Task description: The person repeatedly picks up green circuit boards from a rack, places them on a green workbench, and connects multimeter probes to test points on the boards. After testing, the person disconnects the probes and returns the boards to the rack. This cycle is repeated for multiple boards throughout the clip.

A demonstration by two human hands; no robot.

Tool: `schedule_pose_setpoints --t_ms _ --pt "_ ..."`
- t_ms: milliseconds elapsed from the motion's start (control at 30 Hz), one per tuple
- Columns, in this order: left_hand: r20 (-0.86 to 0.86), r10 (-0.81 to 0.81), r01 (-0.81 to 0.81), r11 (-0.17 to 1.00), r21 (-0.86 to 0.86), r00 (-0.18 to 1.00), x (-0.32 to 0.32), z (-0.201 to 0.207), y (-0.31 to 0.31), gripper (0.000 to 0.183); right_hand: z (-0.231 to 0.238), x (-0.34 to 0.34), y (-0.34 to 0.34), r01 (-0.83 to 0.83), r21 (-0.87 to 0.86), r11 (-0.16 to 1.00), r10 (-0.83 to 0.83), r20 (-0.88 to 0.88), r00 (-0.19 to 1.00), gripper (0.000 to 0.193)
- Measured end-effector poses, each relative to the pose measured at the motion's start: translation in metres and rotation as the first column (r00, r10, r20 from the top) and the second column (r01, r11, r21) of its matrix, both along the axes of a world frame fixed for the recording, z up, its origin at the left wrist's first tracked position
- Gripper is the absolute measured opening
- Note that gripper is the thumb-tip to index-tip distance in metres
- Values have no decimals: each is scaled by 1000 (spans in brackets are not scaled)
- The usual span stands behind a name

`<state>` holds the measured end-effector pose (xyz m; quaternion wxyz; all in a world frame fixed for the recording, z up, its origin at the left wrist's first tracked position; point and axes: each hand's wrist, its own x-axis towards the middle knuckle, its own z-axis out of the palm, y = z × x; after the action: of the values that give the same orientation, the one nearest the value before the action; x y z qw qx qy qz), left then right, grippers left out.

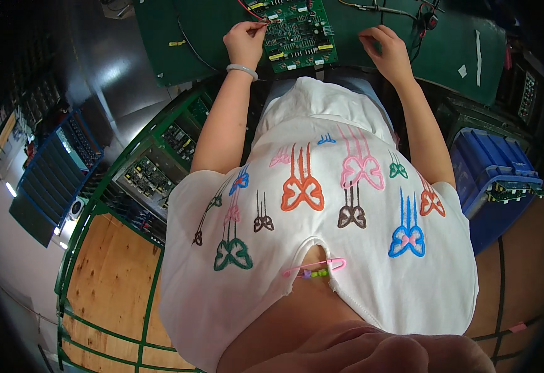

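Observation:
A green circuit board (294, 45), set with many small parts and yellow and white pieces, lies at the top middle. At its left edge my left hand (244, 45) is closed in a pinch. A thin red wire (251, 12) comes down from the top into those fingertips, its end over the board. To the right of the board and apart from it, my right hand (389, 55) hangs over the table with thumb and forefinger curled tip to tip. Anything between those tips is too small to make out.
The dark green table (452, 53) carries cables and a black round part (430, 21) at top right, plus white scraps. A blue bin (493, 168) with circuit boards stands at my right. At my left, a green-framed rack (101, 205) holds more boards.

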<state>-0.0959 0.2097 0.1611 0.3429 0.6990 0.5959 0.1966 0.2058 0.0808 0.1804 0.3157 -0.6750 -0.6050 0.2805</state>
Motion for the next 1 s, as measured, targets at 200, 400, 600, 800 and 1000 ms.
schedule_pose_setpoints --t_ms 200,400,600,800,1000 --pt "-170 -167 181 981 76 971 1 11 12 20 5 33 -8 91 24 996 -91 6 996 14" --pt "-244 -77 109 987 121 967 9 9 6 11 -8 106 -27 472 20 881 -472 109 875 19" --pt "-228 -55 73 995 70 972 8 4 9 14 -49 157 -11 631 -296 718 -674 -68 735 33" --pt "36 244 -246 967 73 969 9 14 -26 43 -93 179 -5 573 -379 726 -673 -223 705 41" --pt "205 -156 165 986 -25 966 74 31 -42 16 -85 173 3 637 -188 748 -625 124 770 38"
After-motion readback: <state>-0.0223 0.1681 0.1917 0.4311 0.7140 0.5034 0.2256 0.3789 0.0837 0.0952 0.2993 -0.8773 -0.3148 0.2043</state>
